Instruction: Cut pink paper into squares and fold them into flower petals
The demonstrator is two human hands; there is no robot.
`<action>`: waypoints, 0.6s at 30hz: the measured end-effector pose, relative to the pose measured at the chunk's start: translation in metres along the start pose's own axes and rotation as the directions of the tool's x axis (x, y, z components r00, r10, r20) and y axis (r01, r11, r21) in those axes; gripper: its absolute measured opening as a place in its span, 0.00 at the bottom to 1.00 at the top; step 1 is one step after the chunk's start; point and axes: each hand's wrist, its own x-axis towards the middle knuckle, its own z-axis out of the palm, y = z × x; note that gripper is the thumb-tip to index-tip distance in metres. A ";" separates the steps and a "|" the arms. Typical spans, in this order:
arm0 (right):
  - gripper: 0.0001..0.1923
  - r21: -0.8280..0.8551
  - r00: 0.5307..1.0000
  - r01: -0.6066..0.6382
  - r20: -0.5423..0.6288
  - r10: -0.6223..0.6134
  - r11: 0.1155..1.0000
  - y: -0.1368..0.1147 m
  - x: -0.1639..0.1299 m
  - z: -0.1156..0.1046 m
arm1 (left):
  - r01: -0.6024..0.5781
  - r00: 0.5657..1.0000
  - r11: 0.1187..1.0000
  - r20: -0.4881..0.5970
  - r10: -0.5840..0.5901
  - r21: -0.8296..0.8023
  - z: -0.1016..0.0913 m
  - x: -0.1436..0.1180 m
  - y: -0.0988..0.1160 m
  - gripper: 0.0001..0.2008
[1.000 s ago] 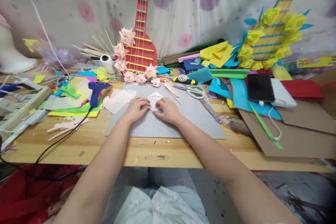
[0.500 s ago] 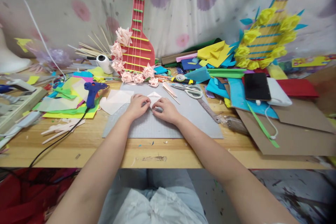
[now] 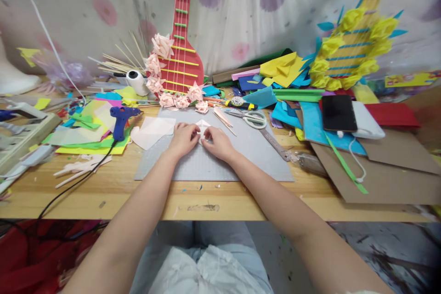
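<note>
While both hands meet on the grey mat (image 3: 241,156) | head: left hand (image 3: 184,138) and right hand (image 3: 216,141) pinch the pale folded paper (image 3: 202,125) flat at mat's far edge, likely to crease | scissors (image 3: 253,118) right of paper | glue gun (image 3: 121,119) left of mat

Folded paper (image 3: 202,125) between left hand (image 3: 183,138) and right hand (image 3: 217,142), on mat (image 3: 241,156). Glue gun (image 3: 121,119) left of left hand. Scissors (image 3: 251,118) right of, behind right hand. Paper flowers (image 3: 182,100) behind both.
</note>
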 end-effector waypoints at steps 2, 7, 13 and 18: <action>0.06 -0.032 1.000 -0.014 -0.015 0.014 0.999 -0.002 0.000 0.003 | 0.006 1.000 1.000 -0.003 -0.006 -0.004 0.000 -0.001 0.001 0.07; 0.08 -0.097 1.000 0.003 -0.005 -0.003 0.995 -0.004 0.000 0.004 | 0.015 1.000 1.000 0.007 -0.015 0.005 -0.001 -0.001 0.002 0.06; 0.08 -0.135 1.000 0.009 0.021 -0.006 0.991 -0.004 -0.001 0.004 | 0.021 0.999 0.999 0.039 -0.023 0.043 -0.001 -0.002 0.003 0.04; 0.08 -0.172 0.998 0.042 0.046 -0.035 0.984 -0.005 -0.002 0.003 | 0.005 0.999 0.993 0.034 -0.009 0.119 0.001 -0.003 0.000 0.06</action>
